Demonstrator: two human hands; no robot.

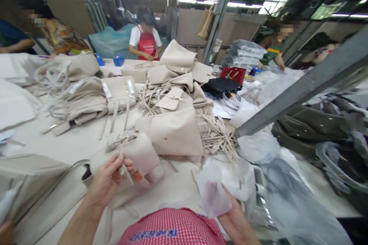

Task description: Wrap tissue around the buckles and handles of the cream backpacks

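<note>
A beige handbag (143, 153) lies on the table in front of me, its flap and straps partly bunched. My left hand (110, 174) is closed at its near side, fingers pinched on a small pale part with a hint of metal; blur hides the detail. An orange-red spot (138, 176) shows just right of those fingers. Between the fingers and thumb of my right hand (237, 216) is a thin, crumpled white sheet (214, 197), paper or film, held above the table apart from the bag.
Behind lies a heap of beige bags (178, 128), with a tangle of straps (217, 138) beside it. A grey metal post (287, 99) slants across the right. A tape dispenser (260, 199) and clear plastic (290, 195) lie near my right hand. Co-workers stand across the table.
</note>
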